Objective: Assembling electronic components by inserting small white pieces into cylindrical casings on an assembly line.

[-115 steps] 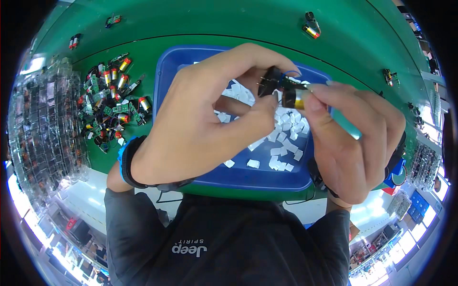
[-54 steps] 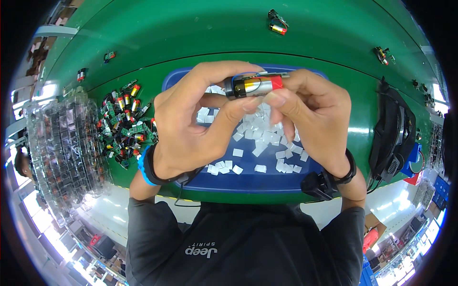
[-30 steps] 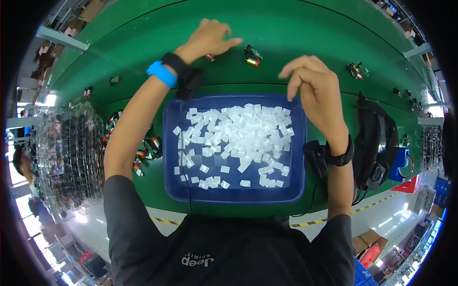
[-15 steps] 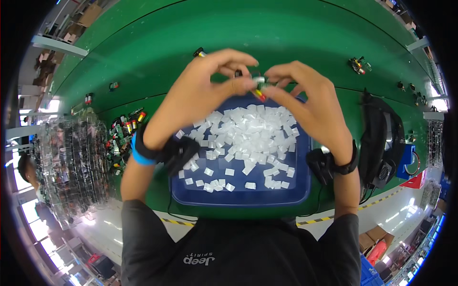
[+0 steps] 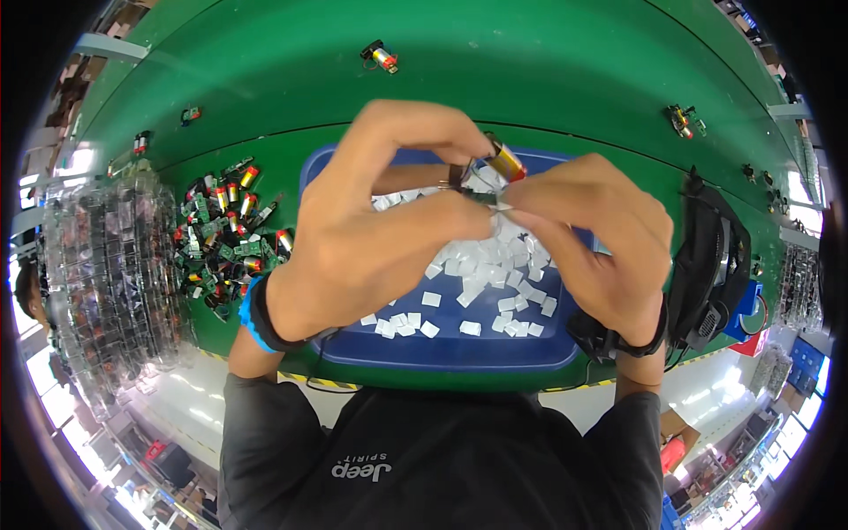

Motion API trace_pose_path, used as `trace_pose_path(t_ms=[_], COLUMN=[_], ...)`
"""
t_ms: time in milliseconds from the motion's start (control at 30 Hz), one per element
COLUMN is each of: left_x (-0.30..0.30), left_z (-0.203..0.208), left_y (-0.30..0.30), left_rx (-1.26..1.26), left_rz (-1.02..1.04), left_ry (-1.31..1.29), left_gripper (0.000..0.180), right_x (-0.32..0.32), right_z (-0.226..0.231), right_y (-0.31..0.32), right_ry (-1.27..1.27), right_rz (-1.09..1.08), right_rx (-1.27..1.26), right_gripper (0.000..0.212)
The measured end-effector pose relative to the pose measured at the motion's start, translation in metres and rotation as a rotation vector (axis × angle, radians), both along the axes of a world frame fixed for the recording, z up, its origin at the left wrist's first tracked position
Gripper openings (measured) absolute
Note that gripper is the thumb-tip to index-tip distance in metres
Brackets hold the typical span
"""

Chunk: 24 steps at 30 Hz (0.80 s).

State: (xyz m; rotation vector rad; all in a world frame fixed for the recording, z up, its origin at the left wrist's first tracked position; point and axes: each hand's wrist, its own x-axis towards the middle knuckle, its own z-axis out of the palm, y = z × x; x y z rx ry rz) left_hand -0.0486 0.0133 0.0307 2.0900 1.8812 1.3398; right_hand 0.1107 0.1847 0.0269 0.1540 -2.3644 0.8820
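My left hand (image 5: 353, 221) is closed around a small electronic assembly: a dark-edged circuit board (image 5: 479, 195) with a gold-and-red battery cell (image 5: 507, 162) wired to it. The cell points up and away beside the board, above the far part of a blue tray (image 5: 442, 355). At the board's right edge, the fingertips of my right hand (image 5: 618, 238) pinch a small white piece (image 5: 503, 207). That piece is partly hidden by the fingers. Many small white square pads (image 5: 473, 287) lie loose in the tray below both hands.
A heap of battery-and-board assemblies (image 5: 230, 230) lies left of the tray, with stacked clear plastic trays (image 5: 110, 274) beyond. One assembly (image 5: 380, 57) rests farther back; another (image 5: 682, 121) lies at the far right. A black bag (image 5: 711, 265) stands right of the tray.
Both hands have come nearer and lower over the tray. The assembly's cell has turned into clearer view, and my right fingertips now pinch at the board's edge.
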Motion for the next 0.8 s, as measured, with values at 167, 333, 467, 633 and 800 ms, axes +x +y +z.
trace_pose_path(t_ms=[167,333,467,633,800], left_x=[-0.008,-0.007,0.007,0.009,0.009], left_z=[0.003,0.001,-0.011,-0.012,-0.009], left_y=[0.002,0.006,0.004,0.002,0.001], left_rx=[-0.403,-0.662,-0.481,-0.464,-0.487], left_rz=[0.04,-0.129,-0.033,0.009,0.094], left_ry=[-0.946,-1.445,-1.199,-1.08,-0.578], left_gripper=[0.023,0.028,0.029,0.028,0.027], right_x=[0.003,0.0,0.001,0.002,-0.005], right_z=[0.0,-0.009,-0.01,-0.01,-0.013], right_y=[0.004,0.005,-0.003,0.001,0.004], right_ry=[0.111,0.091,-0.098,-0.221,-0.236], right_rz=[0.021,-0.003,-0.097,-0.16,-0.25], right_rx=[0.128,0.266,0.23,-0.193,-0.18], right_gripper=[0.022,0.019,0.018,0.017,0.022])
